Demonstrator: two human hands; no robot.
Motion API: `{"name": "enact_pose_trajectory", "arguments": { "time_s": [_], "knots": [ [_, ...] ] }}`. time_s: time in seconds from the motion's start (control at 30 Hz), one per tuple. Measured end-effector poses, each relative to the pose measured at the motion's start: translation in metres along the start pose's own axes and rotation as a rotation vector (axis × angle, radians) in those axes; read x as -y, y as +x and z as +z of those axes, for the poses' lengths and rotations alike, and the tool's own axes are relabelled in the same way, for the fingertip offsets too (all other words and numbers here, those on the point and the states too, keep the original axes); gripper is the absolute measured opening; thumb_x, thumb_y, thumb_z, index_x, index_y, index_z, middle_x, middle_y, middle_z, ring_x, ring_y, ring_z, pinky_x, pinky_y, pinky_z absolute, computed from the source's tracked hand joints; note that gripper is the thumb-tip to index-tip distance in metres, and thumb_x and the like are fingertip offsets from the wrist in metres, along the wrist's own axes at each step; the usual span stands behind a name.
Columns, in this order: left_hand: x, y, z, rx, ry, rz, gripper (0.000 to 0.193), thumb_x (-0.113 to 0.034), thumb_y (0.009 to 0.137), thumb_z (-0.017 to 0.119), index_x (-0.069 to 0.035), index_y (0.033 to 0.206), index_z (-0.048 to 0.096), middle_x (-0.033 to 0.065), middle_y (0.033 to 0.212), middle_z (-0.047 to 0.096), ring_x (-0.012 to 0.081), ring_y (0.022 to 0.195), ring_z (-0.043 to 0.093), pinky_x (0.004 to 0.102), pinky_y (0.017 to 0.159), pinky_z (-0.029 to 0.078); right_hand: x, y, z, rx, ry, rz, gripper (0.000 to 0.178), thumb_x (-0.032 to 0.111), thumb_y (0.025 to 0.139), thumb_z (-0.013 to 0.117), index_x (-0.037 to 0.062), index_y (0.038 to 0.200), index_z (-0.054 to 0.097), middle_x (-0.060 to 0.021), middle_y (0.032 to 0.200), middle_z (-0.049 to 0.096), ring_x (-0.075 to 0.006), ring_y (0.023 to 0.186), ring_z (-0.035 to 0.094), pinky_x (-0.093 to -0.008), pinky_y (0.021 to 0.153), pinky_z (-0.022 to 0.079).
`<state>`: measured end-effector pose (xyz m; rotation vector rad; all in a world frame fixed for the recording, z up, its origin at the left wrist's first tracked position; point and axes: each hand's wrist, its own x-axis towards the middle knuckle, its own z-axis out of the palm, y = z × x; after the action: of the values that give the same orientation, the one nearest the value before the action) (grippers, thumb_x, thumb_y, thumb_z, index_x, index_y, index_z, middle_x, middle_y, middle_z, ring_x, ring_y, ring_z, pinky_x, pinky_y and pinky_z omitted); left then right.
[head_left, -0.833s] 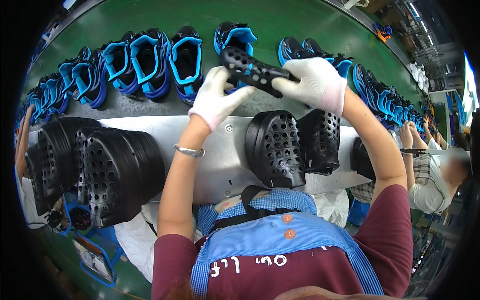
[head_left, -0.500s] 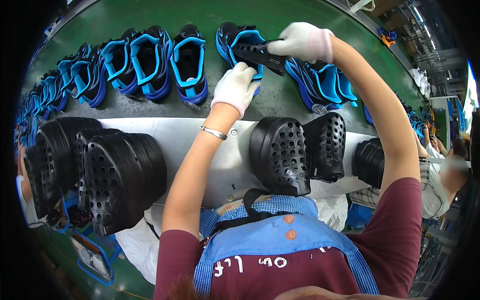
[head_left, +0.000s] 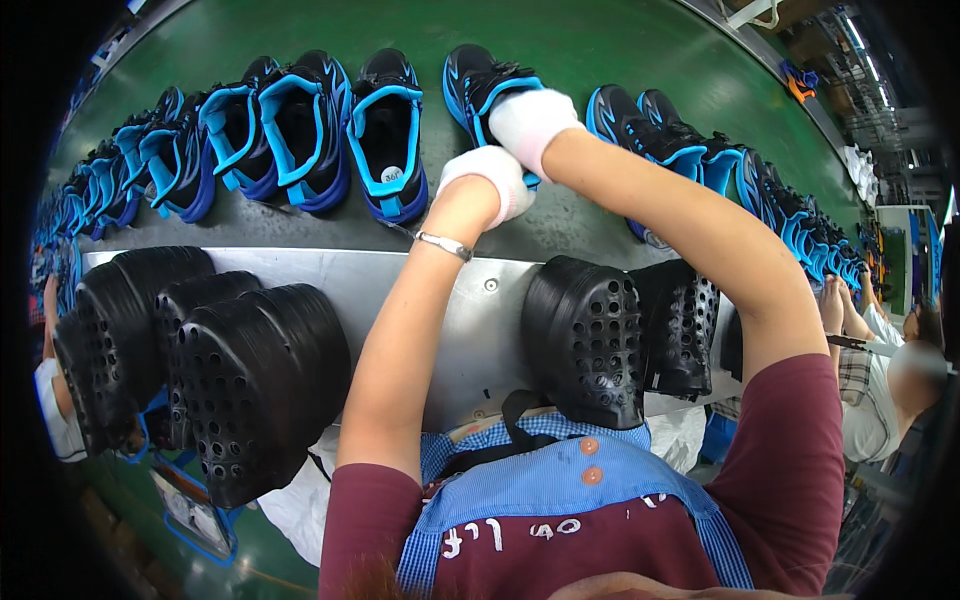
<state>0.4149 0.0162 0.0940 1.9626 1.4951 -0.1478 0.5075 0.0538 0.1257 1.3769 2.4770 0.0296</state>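
Note:
A black and blue sneaker (head_left: pixel 466 84) stands on the green work surface in front of me, toe pointing away. My right hand (head_left: pixel 533 122), in a white glove, reaches down into its opening, and the fingers are out of sight inside. Around the heel end of the same sneaker, my gloved left hand (head_left: pixel 492 180) is closed, with the fingertips turned away from view. Whether the black perforated insole is still in the right hand cannot be seen.
Stacks of black perforated insoles (head_left: pixel 255 385) stand at left on a metal ledge (head_left: pixel 455 335), with more stacks (head_left: pixel 585 335) right of centre. Rows of similar sneakers (head_left: pixel 390 120) flank the hands. At far right, a co-worker (head_left: pixel 875 400) sits along the line.
My right hand has come down and left into the sneaker's opening; the insole it held is now hidden. My left hand has moved slightly right and nearer, to the heel.

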Motion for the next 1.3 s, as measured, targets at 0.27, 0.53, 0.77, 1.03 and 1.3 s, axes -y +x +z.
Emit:
{"name": "enact_pose_trajectory", "arguments": {
  "time_s": [0.27,0.53,0.77,1.03,1.3],
  "knots": [
    [0.004,0.012,-0.002,0.051,0.019,-0.03,0.043,-0.045,0.082,0.06,-0.008,0.1,0.072,0.0179,0.099,0.071,0.0339,0.091,0.068,0.037,0.081,0.054,-0.006,0.022,0.007,-0.204,0.029,-0.016,0.023,0.005,0.076,0.065,0.0043,0.098,0.073,-0.016,0.097,0.072,-0.0312,0.088,0.071,-0.0383,0.075,0.057],
    [0.008,0.01,-0.01,0.053,0.016,0.02,0.042,-0.043,0.084,0.059,-0.009,0.105,0.071,0.0163,0.098,0.072,0.0304,0.087,0.069,0.0357,0.083,0.053,-0.004,0.025,-0.001,-0.039,-0.103,0.006,0.019,0.007,0.072,0.069,0.0061,0.09,0.075,-0.0141,0.091,0.073,-0.0299,0.087,0.071,-0.0383,0.074,0.057],
    [0.001,0.01,-0.016,-0.028,0.025,-0.091,0.046,-0.042,0.081,0.059,-0.003,0.103,0.071,0.0157,0.088,0.073,0.0258,0.07,0.071,0.0344,0.073,0.056,-0.009,0.026,-0.009,-0.069,-0.099,-0.022,0.022,0.006,0.073,0.068,0.0071,0.094,0.075,-0.0139,0.096,0.073,-0.0302,0.09,0.071,-0.0382,0.076,0.057],
    [0.009,-0.001,-0.009,-0.081,0.097,0.019,0.047,-0.042,0.081,0.058,-0.003,0.104,0.072,0.0203,0.106,0.07,0.0366,0.098,0.067,0.0391,0.085,0.053,-0.018,-0.114,-0.053,-0.052,0.33,-0.165,0.042,0.044,0.09,0.055,0.0046,0.092,0.067,-0.0177,0.089,0.067,-0.0358,0.086,0.065,-0.0439,0.075,0.051],
    [0.022,-0.046,-0.004,-0.548,0.113,0.077,0.044,-0.033,0.082,0.067,-0.006,0.116,0.067,0.0201,0.118,0.061,0.0366,0.105,0.061,0.0395,0.093,0.049,-0.014,-0.272,-0.042,-0.14,0.283,-0.233,0.063,0.044,0.061,0.081,0.0037,0.106,0.062,-0.011,0.101,0.063,-0.0295,0.094,0.061,-0.0398,0.084,0.048]
  ]
}}
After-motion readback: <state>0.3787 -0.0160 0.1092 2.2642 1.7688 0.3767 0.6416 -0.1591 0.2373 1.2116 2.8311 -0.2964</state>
